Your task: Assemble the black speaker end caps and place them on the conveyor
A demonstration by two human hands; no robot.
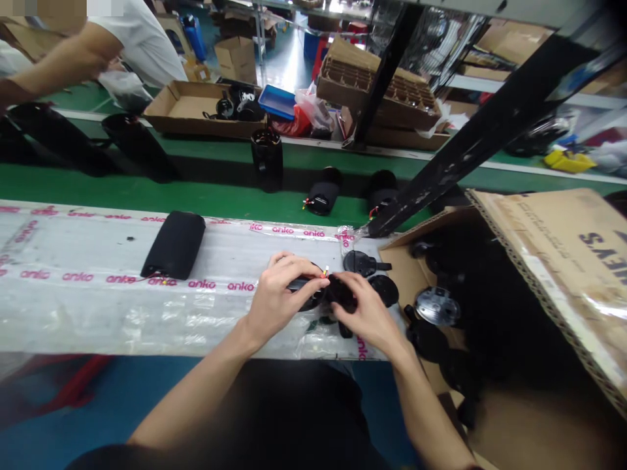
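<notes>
My left hand [281,290] is closed around a black cylinder-like housing [309,304], mostly hidden under the fingers. Thin red and yellow wires with a small white connector [326,269] stick up at its end, by my left thumb and fingertips. My right hand [365,307] grips a dark round part [341,294] right beside the housing's open end; whether the two touch I cannot tell. Just beyond the right hand lie a black round cap with a tab [361,263] and another black disc [384,290]. Farther left, another black housing [175,247] lies on its side with wires at its near end.
A green conveyor belt [215,176] runs behind the taped white bench [98,313], carrying several black housings. An open carton [539,261] with black parts stands at the right. A slanted black post [470,137] rises near it. A co-worker's arm [73,59] reaches in at upper left.
</notes>
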